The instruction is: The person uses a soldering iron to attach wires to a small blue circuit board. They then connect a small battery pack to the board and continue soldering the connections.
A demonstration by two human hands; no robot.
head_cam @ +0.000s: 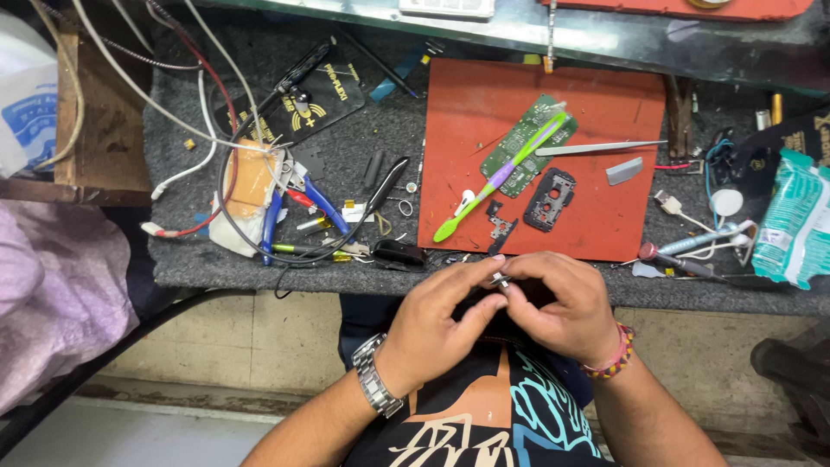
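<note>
Left hand: the left hand [441, 316] sits at 6 o'clock, just off the near edge of the table [363, 156], a metal watch [376, 387] on its wrist; its fingers are pressed together, pinching a small metal part [501, 279].
Right hand: the right hand [562, 307] meets the left at the same spot, a beaded bracelet [612, 356] on its wrist; its fingers curl in and pinch the same part from the other side.
Small metal part: held between both hands' fingertips, just below the red mat's near edge; too small to tell its exact shape.
Red mat: the red mat [467, 104] lies at 12 o'clock of the hands, on the grey table.
Circuit board: a green circuit board [519, 138] rests near the mat's far side, with a green and purple toothbrush [501, 177] lying slantwise across it.
Tweezers: metal tweezers [596, 148] lie at 1 o'clock, just beside the board.
Black frame: a black plastic frame [550, 200] lies on the mat, between the board and the hands.
Pliers: blue-handled pliers [298, 207] lie at 10 o'clock among tangled wires [199, 104].
Packet: a teal packet [791, 220] lies at 3 o'clock, well apart from the hands.
</note>
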